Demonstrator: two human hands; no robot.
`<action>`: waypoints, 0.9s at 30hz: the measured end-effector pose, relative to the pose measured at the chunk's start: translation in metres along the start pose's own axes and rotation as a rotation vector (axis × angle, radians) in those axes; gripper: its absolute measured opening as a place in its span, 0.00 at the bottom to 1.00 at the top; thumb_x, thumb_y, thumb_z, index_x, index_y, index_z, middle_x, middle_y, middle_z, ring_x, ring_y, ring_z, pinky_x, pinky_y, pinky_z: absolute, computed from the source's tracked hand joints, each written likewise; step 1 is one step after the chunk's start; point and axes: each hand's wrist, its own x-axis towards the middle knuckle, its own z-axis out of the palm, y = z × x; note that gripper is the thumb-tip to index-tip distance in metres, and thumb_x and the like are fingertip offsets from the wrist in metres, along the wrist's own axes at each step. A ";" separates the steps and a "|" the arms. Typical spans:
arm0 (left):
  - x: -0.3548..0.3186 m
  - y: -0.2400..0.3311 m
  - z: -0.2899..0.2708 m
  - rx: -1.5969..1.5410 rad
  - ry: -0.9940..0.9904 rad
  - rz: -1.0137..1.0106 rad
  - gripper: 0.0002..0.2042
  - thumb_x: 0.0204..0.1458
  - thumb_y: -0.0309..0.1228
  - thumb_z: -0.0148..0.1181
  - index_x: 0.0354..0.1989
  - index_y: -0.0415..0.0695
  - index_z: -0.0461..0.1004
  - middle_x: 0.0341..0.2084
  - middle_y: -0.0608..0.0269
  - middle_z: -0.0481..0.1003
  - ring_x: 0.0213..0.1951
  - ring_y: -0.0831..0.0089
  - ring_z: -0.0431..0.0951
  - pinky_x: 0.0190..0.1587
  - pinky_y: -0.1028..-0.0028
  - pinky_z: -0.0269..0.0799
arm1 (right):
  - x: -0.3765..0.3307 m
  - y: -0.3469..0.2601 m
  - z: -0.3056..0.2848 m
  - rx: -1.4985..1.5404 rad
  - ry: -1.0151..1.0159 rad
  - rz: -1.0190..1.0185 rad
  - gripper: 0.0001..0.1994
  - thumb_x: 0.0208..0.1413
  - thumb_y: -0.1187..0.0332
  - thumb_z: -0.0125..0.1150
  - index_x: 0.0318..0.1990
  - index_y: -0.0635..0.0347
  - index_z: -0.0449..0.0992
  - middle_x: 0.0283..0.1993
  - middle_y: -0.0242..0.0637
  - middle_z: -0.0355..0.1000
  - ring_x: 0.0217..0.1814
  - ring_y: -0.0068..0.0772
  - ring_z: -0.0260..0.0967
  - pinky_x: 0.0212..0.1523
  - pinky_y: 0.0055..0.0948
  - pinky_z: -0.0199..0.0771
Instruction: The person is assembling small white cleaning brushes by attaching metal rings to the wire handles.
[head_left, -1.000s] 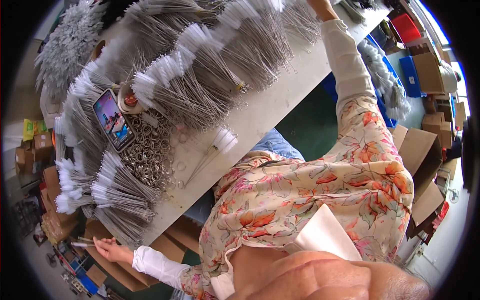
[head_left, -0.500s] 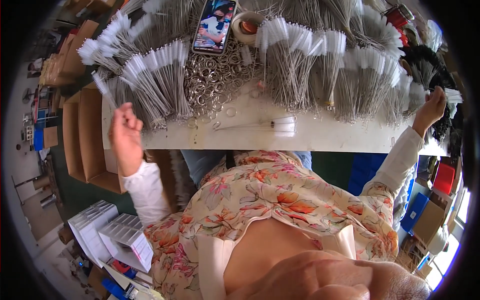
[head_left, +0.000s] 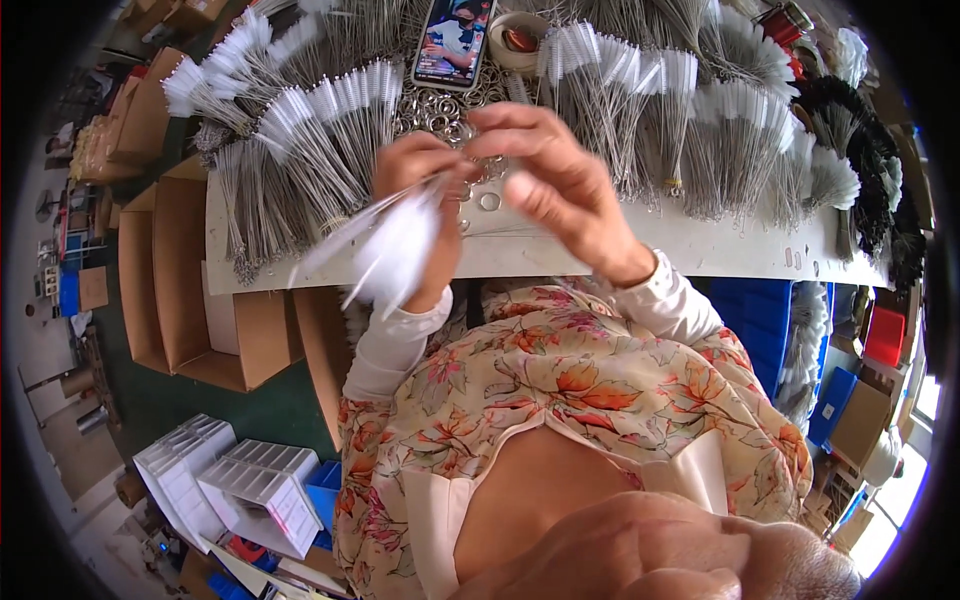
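1. The left hand [head_left: 420, 190] holds a small bundle of white-tipped wire brushes [head_left: 385, 240] above the near edge of the table [head_left: 700, 250]. Its grip is pressed around the wire stems near their upper ends.
2. The bundle's long axis runs on a slant: the stems rise toward the fingers at upper right, and the fluffy white tips point down and to the left, fanning out over the table edge and the person's left sleeve.
3. The right hand [head_left: 560, 185] hovers just beside the left, above the table. Its thumb and forefinger are brought close together; whether they pinch anything I cannot tell.
4. Half a second ago the hands were far apart, the left raised beyond the table's left end and the right out at the far right. Now both meet in the middle, and the left carries the bundle.
5. A loose metal ring [head_left: 490, 201] lies on the table between the hands, with a heap of rings [head_left: 440, 105] behind.
6. A phone [head_left: 455, 42] with a lit screen leans at the back, a roll of tape [head_left: 518, 40] just to its right.
7. Open brown cardboard boxes [head_left: 190, 280] stand left of the table; white plastic trays [head_left: 230, 480] sit lower left; blue bins [head_left: 770, 340] and a red box [head_left: 885, 335] are at the right.
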 end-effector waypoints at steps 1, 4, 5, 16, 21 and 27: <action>0.001 0.006 -0.005 -0.231 0.113 -0.057 0.05 0.55 0.20 0.48 0.39 0.33 0.62 0.41 0.53 0.63 0.32 0.67 0.77 0.35 0.73 0.75 | 0.000 -0.001 -0.010 -0.118 0.029 0.077 0.16 0.55 0.62 0.57 0.47 0.61 0.73 0.48 0.38 0.67 0.55 0.32 0.59 0.55 0.31 0.61; 0.004 0.021 -0.011 -0.096 -0.037 0.113 0.08 0.52 0.16 0.49 0.41 0.35 0.62 0.41 0.50 0.64 0.35 0.61 0.79 0.36 0.74 0.77 | -0.006 0.023 -0.012 0.067 0.072 0.233 0.15 0.58 0.61 0.53 0.46 0.60 0.74 0.40 0.36 0.72 0.45 0.27 0.67 0.47 0.25 0.69; -0.008 0.018 0.004 -0.273 -0.052 0.046 0.10 0.49 0.13 0.51 0.39 0.35 0.66 0.41 0.51 0.64 0.33 0.63 0.78 0.35 0.77 0.76 | -0.010 0.034 -0.008 0.452 0.132 0.392 0.14 0.59 0.61 0.51 0.46 0.59 0.75 0.38 0.35 0.73 0.42 0.26 0.69 0.45 0.23 0.71; 0.020 0.000 -0.010 -0.101 -0.057 0.269 0.35 0.42 0.39 0.67 0.57 0.38 0.58 0.50 0.52 0.61 0.48 0.60 0.68 0.49 0.65 0.66 | -0.012 -0.014 -0.041 0.055 -0.065 0.374 0.08 0.59 0.69 0.50 0.37 0.63 0.73 0.26 0.31 0.69 0.26 0.22 0.67 0.29 0.21 0.69; 0.001 0.029 0.010 -0.750 -0.569 -0.206 0.51 0.39 0.50 0.67 0.65 0.40 0.41 0.60 0.43 0.47 0.58 0.52 0.59 0.55 0.57 0.61 | -0.019 -0.020 -0.013 -0.483 -0.318 0.223 0.05 0.51 0.75 0.55 0.34 0.66 0.74 0.26 0.36 0.73 0.27 0.25 0.71 0.29 0.25 0.71; 0.002 0.018 -0.015 -0.362 -0.484 -0.004 0.10 0.44 0.32 0.64 0.34 0.43 0.74 0.34 0.62 0.72 0.36 0.64 0.73 0.38 0.68 0.69 | -0.027 -0.029 -0.031 -0.218 -0.319 0.498 0.06 0.56 0.72 0.53 0.34 0.66 0.73 0.24 0.31 0.70 0.25 0.20 0.67 0.25 0.22 0.66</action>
